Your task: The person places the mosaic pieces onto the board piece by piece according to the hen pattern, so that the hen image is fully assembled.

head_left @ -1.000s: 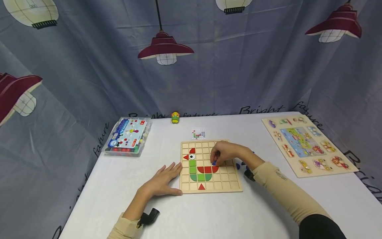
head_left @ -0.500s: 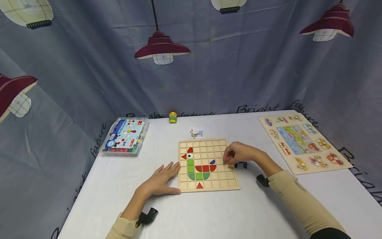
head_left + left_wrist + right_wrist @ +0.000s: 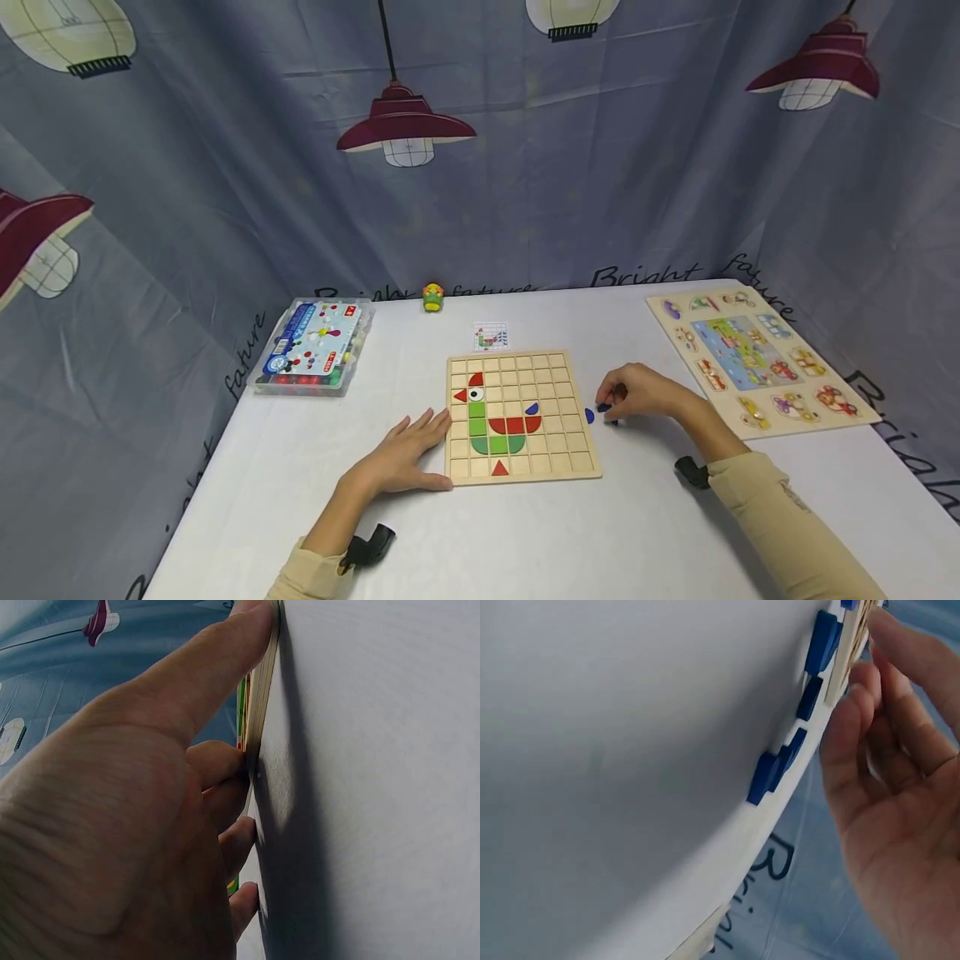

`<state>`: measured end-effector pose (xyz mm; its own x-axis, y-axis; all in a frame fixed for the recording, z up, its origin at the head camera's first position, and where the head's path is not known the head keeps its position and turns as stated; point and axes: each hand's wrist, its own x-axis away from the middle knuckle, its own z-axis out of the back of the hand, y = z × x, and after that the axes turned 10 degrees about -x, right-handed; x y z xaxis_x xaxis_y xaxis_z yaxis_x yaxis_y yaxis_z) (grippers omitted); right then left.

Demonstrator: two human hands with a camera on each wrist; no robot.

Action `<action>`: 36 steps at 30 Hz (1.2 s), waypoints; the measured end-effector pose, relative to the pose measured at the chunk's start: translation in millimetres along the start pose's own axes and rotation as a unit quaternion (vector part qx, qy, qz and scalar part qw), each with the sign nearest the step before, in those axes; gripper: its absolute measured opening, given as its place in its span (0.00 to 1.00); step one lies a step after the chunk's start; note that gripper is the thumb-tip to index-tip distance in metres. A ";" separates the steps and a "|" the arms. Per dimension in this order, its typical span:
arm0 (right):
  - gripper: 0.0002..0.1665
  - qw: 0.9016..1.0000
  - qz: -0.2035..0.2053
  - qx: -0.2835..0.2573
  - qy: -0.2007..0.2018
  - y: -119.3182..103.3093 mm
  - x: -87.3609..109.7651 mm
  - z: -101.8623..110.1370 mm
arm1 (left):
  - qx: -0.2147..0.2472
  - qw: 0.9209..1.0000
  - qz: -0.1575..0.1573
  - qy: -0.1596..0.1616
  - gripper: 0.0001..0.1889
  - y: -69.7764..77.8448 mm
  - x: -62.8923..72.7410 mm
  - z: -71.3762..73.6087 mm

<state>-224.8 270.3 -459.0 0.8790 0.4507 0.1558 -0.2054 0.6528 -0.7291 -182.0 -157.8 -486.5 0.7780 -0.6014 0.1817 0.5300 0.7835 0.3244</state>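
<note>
A wooden grid board (image 3: 558, 461) lies on the table with flat coloured pieces set in its squares, forming a bird-like figure. My left hand (image 3: 405, 454) rests flat at the board's left edge, fingers spread; the left wrist view shows its thumb and fingertips against the wooden side. To the right of the board, my right hand (image 3: 637, 392) reaches down over several loose blue pieces (image 3: 810, 697), its fingers loosely bent. No piece shows between those fingers in the right wrist view. One half-round blue piece (image 3: 532, 409) sits on the board above the red row (image 3: 515, 425).
Behind the board lies a small printed pattern card (image 3: 491, 336). A clear plastic case (image 3: 315, 346) stands at the back left, a small toy figure (image 3: 432, 297) at the back edge. A wooden picture puzzle (image 3: 757, 358) lies at the right.
The right hand has left the blue half-round piece on the board and moved right, off the board to the loose blue pieces. The left hand stays at the board's edge.
</note>
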 end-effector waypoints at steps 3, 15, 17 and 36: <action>0.12 0.999 -0.032 0.014 0.029 1.4 6.5 -0.2 | -0.003 1.000 0.003 -0.001 0.53 -0.5 0.8 -0.1; 0.09 0.995 -0.095 0.021 0.037 6.6 18.6 -5.6 | -0.001 1.000 -0.007 0.004 0.53 -1.0 0.4 -2.2; 0.08 0.995 -0.094 0.017 0.032 7.5 20.2 -5.8 | -0.004 1.000 -0.008 0.003 0.53 -0.9 0.1 -2.5; 0.14 0.986 -0.126 0.006 0.111 3.3 29.7 -16.8 | 0.007 1.000 -0.004 0.004 0.54 0.9 0.1 -0.1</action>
<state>-192.2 275.7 -467.9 0.9748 0.1307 0.1807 0.0271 0.7347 -0.6779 -181.4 -157.1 -486.3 0.7765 -0.6060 0.1725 0.5312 0.7769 0.3381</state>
